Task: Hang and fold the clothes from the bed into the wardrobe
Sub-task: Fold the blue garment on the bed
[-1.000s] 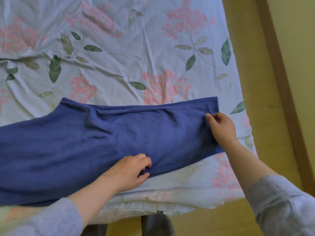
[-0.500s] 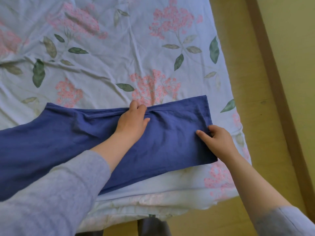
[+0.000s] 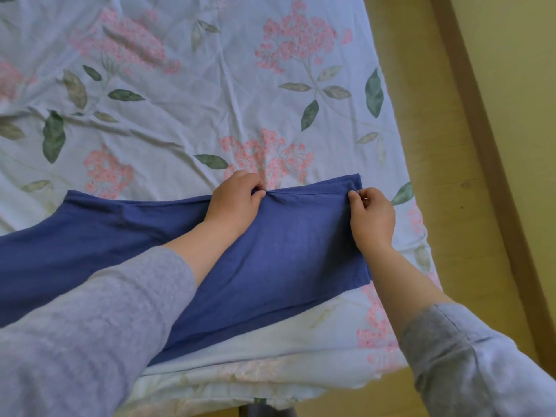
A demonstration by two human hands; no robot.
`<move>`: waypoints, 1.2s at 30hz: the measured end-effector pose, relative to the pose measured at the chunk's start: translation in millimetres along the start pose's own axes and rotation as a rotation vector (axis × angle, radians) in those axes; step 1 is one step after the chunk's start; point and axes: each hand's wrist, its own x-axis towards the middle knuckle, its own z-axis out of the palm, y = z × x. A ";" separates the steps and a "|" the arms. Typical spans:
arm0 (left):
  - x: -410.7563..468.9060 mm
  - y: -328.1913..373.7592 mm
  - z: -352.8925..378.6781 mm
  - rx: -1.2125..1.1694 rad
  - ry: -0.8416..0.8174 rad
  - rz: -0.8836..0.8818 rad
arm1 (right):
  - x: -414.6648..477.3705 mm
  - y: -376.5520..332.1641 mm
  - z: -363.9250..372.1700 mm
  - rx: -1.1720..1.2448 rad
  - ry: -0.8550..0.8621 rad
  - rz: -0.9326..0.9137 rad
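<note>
We have the blue garment (image 3: pixel 285 251) spread flat across the near part of the bed (image 3: pixel 180 115). It runs from the left edge of our view almost to the bed's right side, and its near edge lies a little way in from the bed's near edge. Our left hand (image 3: pixel 234 203) reaches over the cloth to its far hem, with the fingers curled and pinching the hem, so a small pucker of fabric gathers at the fingertips. Our right hand (image 3: pixel 371 218) is at the garment's far right corner, thumb and fingers closed on the hem there. Between our two hands the hem lies in a nearly straight line. Both forearms lie over the garment, and grey sleeves (image 3: pixel 90 326) are pushed up above the wrists. The bed's sheet is pale blue, printed with pink flowers and green leaves, and is creased in many places. To the right of the bed we see a yellowish floor (image 3: pixel 427 145) and a wooden strip (image 3: pixel 481 115) running along it.
</note>
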 end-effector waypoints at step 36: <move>-128.4 -187.2 -112.1 0.298 -0.029 -0.330 | -157.4 -168.3 180.4 -0.386 -0.521 -0.624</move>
